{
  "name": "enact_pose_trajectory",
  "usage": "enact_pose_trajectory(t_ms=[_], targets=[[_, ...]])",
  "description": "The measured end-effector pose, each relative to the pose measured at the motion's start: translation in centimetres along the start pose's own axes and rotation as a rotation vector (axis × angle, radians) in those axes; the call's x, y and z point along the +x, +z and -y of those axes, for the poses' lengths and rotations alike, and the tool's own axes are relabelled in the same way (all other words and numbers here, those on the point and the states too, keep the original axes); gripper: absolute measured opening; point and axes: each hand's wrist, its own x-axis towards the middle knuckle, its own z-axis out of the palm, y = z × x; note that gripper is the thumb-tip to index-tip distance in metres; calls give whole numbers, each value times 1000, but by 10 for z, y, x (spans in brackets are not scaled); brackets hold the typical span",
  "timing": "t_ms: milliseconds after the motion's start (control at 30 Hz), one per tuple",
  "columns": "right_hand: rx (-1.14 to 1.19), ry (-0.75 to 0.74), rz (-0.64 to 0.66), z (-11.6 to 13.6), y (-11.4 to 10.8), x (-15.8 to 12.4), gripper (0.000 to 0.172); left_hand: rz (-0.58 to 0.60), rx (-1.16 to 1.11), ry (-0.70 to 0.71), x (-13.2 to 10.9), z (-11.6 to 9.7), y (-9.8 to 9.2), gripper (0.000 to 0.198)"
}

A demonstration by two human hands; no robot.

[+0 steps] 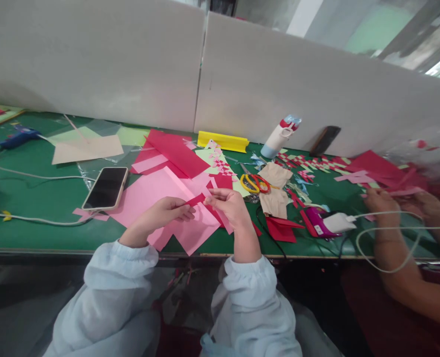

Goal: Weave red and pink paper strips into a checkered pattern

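Note:
My left hand (167, 212) and my right hand (229, 204) are both closed in a pinch on a short red paper strip (196, 200), one at each end, held just above the green table mat (37, 198). A pink paper strip (225, 221) hangs down from my right hand. Under my hands lie large pink paper sheets (156, 191), with red sheets (175, 151) beyond them.
A phone (106, 188) lies left of the pink sheets. Yellow-and-red scissors (255, 183), a beige cloth (275, 191), a yellow tray (223, 141), a white bottle (279, 136) and a glue gun (17, 138) sit around. Another person's hands (402, 203) work at the right, by a cabled white device (335, 222).

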Motion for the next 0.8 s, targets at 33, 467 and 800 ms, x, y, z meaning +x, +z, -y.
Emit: enact_pose_trajectory(t_ms=[33,467,800], targets=[[-11,3,6,0,0,0,49,-3,1,-5,0,0,0,41],[-289,-102,85,-3,19,-6,47,-1,43,57,1,5,0,38],[-296,-157,96,-3,15,-7,41,-53,170,145,-1,-1,2,33]])
